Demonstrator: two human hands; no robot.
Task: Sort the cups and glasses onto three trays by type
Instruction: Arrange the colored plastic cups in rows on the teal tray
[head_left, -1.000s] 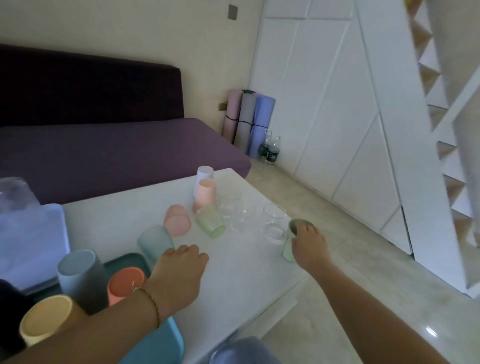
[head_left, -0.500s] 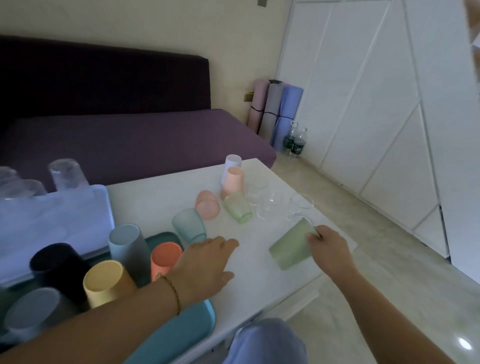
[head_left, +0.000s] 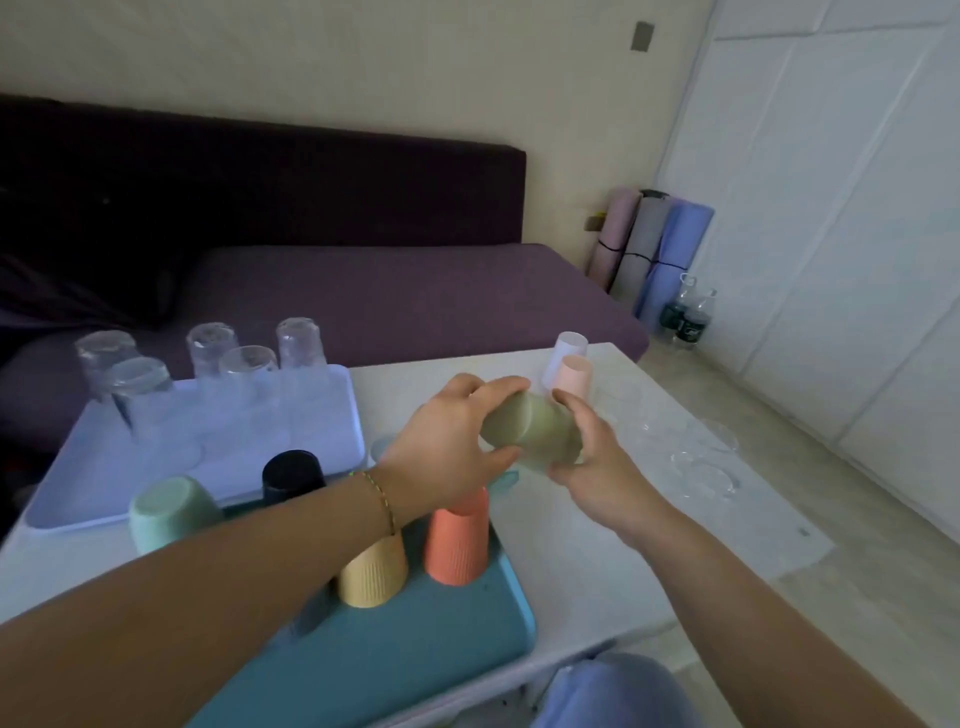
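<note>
While the green cup is held sideways above the table | gripped by left hand and right hand | judged light, stiff, unbreakable; best grasped round its wall.

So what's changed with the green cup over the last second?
The right hand lifted the green cup off the table's right edge and carried it left, above the table; the left hand, earlier empty, now grips it too. The orange cup and yellow cup remain on the teal tray.
</note>
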